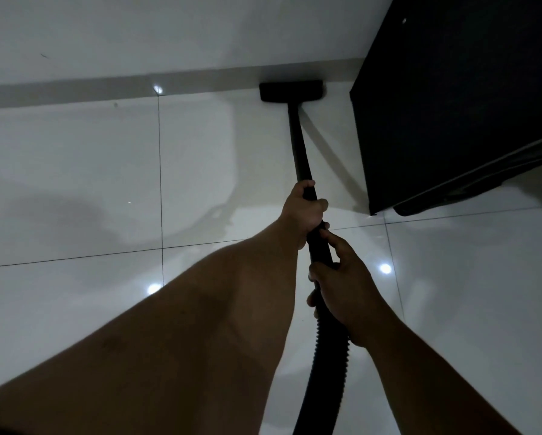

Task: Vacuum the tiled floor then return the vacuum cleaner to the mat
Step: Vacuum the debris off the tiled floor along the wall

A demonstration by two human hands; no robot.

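Observation:
A black vacuum wand (298, 146) runs from my hands up to a flat black floor head (291, 90), which rests on the glossy white tiled floor (75, 183) right against the grey skirting of the wall. My left hand (304, 210) is shut around the wand, further up the tube. My right hand (341, 287) grips it lower down, where the rigid tube meets the ribbed black hose (329, 365). The hose drops out of view at the bottom edge. The vacuum's body and the mat are not in view.
A tall dark cabinet (451, 105) stands on the right, its lower corner close to the floor head and wand. A white wall (137, 32) with a grey skirting (75, 92) bounds the far side. Tiles extend left and at bottom right.

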